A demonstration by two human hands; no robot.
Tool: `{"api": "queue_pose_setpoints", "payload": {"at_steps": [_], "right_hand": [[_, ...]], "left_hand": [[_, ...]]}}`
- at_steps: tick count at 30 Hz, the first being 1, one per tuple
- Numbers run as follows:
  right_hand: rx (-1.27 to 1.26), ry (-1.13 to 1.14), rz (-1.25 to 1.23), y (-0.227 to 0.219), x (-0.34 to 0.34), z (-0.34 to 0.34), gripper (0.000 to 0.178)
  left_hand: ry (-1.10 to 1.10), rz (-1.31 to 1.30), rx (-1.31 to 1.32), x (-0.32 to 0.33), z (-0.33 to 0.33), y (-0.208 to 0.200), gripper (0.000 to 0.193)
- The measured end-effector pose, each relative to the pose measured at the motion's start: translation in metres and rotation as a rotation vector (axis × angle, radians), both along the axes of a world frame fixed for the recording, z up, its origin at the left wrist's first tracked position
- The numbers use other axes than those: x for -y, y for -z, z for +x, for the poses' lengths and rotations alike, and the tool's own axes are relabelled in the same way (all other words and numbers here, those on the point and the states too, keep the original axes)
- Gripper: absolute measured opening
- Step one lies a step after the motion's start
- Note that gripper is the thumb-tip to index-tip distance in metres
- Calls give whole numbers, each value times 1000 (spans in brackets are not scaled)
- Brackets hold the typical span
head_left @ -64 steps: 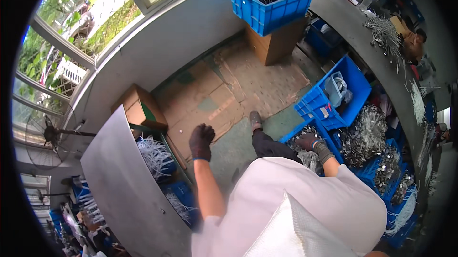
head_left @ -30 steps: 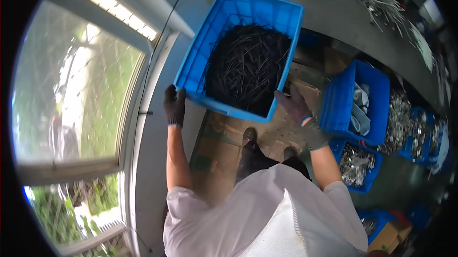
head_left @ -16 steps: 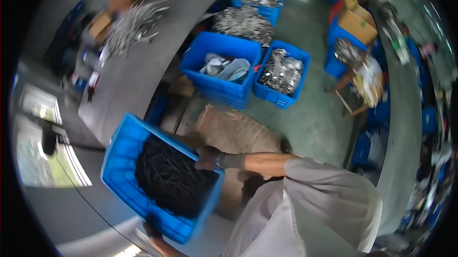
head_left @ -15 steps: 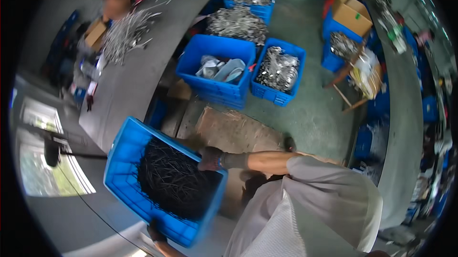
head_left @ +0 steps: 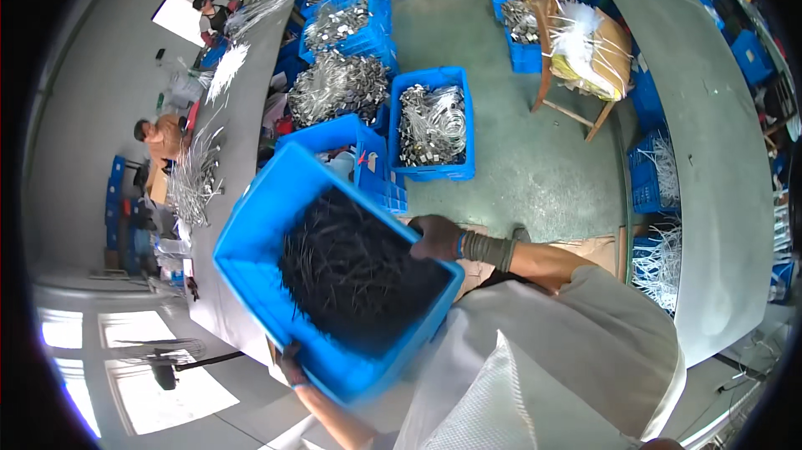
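Grasping opposite edges, I'm holding the bin [head_left: 259,208] of black strips [head_left: 342,270] between my left hand [head_left: 292,366] and right hand [head_left: 436,238].

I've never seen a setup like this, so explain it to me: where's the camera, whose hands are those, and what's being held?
There's no robot here. The camera is worn on someone's head, looking down, and its fisheye lens bends straight edges. The hands are the wearer's own, in dark gloves. The left hand and right hand hold opposite sides of a blue crate, which contains a heap of dark thin strips. At picture left, pale strips lie on a long grey table, with two other people beyond it. Ahead, another crate of shiny pieces stands on the green floor.
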State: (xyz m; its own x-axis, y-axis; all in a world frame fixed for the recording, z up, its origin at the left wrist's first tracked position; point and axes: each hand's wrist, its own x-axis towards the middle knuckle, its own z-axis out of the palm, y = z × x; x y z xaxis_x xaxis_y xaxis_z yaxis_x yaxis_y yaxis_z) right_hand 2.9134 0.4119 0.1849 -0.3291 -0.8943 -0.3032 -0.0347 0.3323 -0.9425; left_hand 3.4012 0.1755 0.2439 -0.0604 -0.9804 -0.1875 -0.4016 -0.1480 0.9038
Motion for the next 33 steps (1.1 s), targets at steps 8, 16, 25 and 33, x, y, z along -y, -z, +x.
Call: {"api": "queue_pose_setpoints", "payload": {"at_steps": [8, 16, 25, 33], "right_hand": [[-61, 292, -56, -2, -78, -183, 45], [-77, 437, 19, 10, -76, -325, 50], [-142, 537, 136, 4, -11, -522, 44], [-213, 703, 50, -4, 10, -677, 52]], "left_hand": [[244, -27, 57, 4, -286, -35, 35], [451, -31, 159, 140, -476, 33, 35], [625, -81, 265, 233, -754, 31, 38], [952, -105, 173, 322, -980, 32, 25]]}}
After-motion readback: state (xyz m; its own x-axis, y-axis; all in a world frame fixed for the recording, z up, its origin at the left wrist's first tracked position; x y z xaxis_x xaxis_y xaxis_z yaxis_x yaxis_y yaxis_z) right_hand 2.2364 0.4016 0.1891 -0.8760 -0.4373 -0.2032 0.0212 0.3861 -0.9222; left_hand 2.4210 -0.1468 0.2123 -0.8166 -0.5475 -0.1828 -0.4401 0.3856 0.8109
